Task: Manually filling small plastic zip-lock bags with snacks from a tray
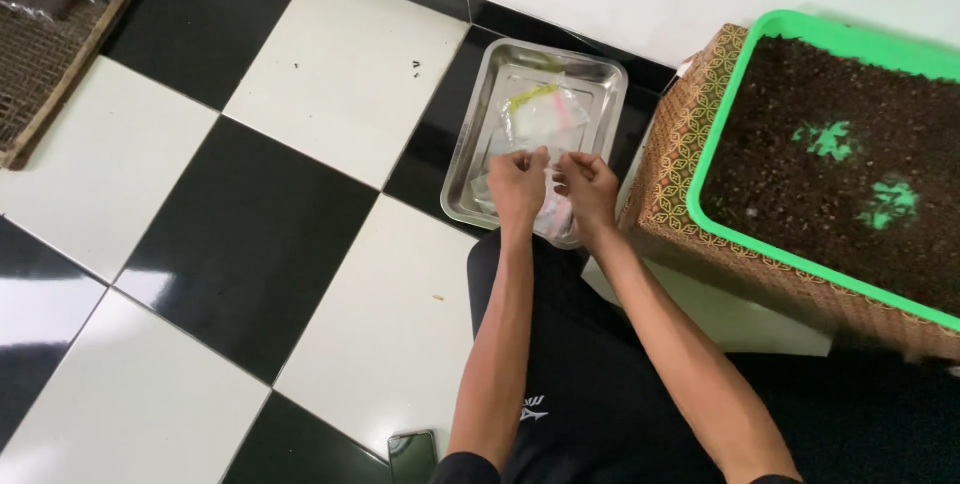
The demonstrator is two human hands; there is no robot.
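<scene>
Left hand [517, 184] and right hand [588, 187] pinch a clear plastic bag [540, 119] over the steel tray [480, 134] (green soil tray [720, 144] close right, open tiles left)

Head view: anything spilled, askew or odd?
Small dark crumbs lie scattered on a white floor tile near the shiny rectangular metal tray. Bare green patches show through the dark soil in the green plastic tray. A black phone lies on the floor.

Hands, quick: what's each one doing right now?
Left hand: closed, pinching the clear plastic bag over the shiny metal tray.
Right hand: closed, pinching the same bag.
</scene>
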